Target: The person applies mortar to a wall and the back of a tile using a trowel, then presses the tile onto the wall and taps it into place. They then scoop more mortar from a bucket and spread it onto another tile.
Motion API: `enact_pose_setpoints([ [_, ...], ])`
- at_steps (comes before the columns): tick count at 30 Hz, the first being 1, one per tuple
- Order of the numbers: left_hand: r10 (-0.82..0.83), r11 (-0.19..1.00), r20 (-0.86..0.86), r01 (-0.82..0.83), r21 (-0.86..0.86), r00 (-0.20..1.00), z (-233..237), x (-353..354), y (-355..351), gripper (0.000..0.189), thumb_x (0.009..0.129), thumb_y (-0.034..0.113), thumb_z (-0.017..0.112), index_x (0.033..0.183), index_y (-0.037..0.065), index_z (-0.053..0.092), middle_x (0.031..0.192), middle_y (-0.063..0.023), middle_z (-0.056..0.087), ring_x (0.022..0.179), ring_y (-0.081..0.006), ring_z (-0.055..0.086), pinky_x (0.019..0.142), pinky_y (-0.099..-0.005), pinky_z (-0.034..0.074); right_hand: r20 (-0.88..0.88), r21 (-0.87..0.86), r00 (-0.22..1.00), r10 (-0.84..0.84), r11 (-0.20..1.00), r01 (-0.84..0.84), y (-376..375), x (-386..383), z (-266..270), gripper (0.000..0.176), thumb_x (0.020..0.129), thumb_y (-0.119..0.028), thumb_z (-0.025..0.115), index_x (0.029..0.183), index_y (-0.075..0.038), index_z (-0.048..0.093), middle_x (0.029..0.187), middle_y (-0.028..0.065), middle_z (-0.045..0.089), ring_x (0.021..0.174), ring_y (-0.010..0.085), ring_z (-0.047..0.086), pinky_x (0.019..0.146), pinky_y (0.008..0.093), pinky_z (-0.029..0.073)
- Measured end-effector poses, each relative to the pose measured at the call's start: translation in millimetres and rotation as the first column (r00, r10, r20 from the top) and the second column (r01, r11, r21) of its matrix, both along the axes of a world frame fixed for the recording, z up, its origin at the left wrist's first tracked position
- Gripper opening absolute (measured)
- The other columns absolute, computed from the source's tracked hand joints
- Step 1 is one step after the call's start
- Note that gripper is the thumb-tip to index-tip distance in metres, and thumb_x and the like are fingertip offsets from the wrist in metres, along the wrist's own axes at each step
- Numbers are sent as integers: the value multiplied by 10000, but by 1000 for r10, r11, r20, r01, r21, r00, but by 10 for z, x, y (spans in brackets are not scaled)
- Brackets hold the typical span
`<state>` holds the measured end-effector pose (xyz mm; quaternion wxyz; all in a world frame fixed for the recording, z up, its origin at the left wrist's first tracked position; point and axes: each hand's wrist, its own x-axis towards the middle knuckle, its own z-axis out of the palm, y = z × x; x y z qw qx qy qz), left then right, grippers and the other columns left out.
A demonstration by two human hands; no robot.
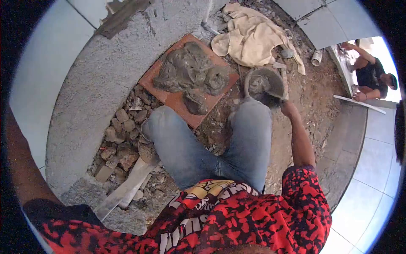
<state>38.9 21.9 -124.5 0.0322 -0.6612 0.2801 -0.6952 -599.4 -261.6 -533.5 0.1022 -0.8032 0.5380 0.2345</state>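
Observation:
My right hand [289, 109] is closed round the handle of a trowel [275, 96], whose blade dips into a dark round bucket [275, 80]. Grey wet mortar [258, 84] lies inside that bucket, just past my right knee. Of my left side only the forearm [25, 169] shows, at the left edge; the hand itself is out of frame. In front of my knees a reddish-brown square tile [163, 94] carries a thick, uneven heap of mortar [190, 70].
Broken bricks and rubble [122, 127] lie left of my legs beside a wooden board [122, 192]. A beige cloth [249, 36] lies beyond the bucket near a white pipe [207, 21]. Another person [370, 76] crouches at the far right, near pale floor tiles [372, 165].

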Motion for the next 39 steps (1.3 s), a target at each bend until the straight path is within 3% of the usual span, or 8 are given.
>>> enact_pose_setpoints([
  [8, -377, 915, -327, 402, 12, 867, -1210, -412, -414, 317, 923, 303, 435, 954, 50, 624, 886, -67, 617, 858, -171, 576, 764, -304, 449, 156, 51, 987, 44, 997, -53, -237, -56, 55, 509, 749, -207, 572, 1223, -56, 463, 1130, 259, 531, 1042, 385, 523, 828, 440, 452],
  [11, -588, 675, -746, 698, -238, 313, -2403, -1159, -653, 314, 924, 301, 437, 949, 53, 629, 877, -62, 622, 853, -164, 578, 762, -297, 451, 353, -328, 911, 213, 940, -93, -883, -261, -277, 526, 805, -274, 575, 1250, -32, 435, 1159, 228, 532, 1029, 349, 546, 800, 404, 474],
  [12, -516, 623, -849, 629, -464, -114, -2524, -1560, -767, 303, 915, 291, 452, 940, 35, 613, 903, -65, 625, 836, -160, 583, 785, -304, 441, 355, -328, 906, 230, 938, -110, -1037, -249, -312, 526, 805, -274, 575, 1250, -32, 435, 1159, 228, 532, 1029, 349, 546, 800, 404, 474],
  [15, -107, 850, -904, 433, -299, -415, -3270, -1769, -591, 288, 863, 309, 530, 980, 50, 573, 927, -96, 612, 889, -203, 571, 808, -330, 427, 432, 359, 812, -392, 901, 243, -1402, -210, -544, 566, 868, -392, 512, 1302, -47, 399, 1159, 126, 529, 1009, 235, 534, 783, 345, 472],
  [26, 693, 699, -556, 618, 360, -459, -5458, -1394, 1110, 509, 839, 441, 497, 1103, 6, 494, 1102, -222, 541, 1025, -360, 523, 882, -458, 399, 747, 204, 632, -206, 976, 77, -1419, -512, -1167, 482, 939, -352, 401, 1223, 31, 470, 1157, 113, 539, 1082, 191, 466, 930, 308, 350],
  [33, 730, 668, -565, 577, 470, -386, -5155, -1606, 954, 501, 846, 479, 469, 1187, 112, 475, 1160, -214, 521, 1078, -352, 505, 913, -457, 386, 597, 346, 690, -409, 908, 238, -1565, -731, -887, 463, 941, -368, 392, 1185, 8, 505, 1097, 80, 576, 1009, 186, 502, 897, 309, 373],
  [35, 678, 734, -415, 592, 333, -607, -4734, -1668, 678, 522, 852, 485, 458, 1220, 116, 464, 1209, -201, 501, 1125, -342, 481, 942, -439, 375, 549, 342, 752, -366, 919, 197, -1664, -734, -742, 474, 937, -380, 397, 1190, 7, 502, 1110, 81, 570, 1016, 182, 501, 899, 309, 373],
  [39, 767, 632, -494, 614, 473, -409, -5968, -1503, 1328, 536, 865, 460, 452, 1192, 36, 464, 1188, -181, 520, 1081, -331, 512, 916, -415, 398, 600, 340, 725, -338, 928, 151, -1804, -1079, -939, 510, 927, -399, 411, 1242, -2, 466, 1172, 108, 541, 1034, 183, 505, 913, 312, 370],
])
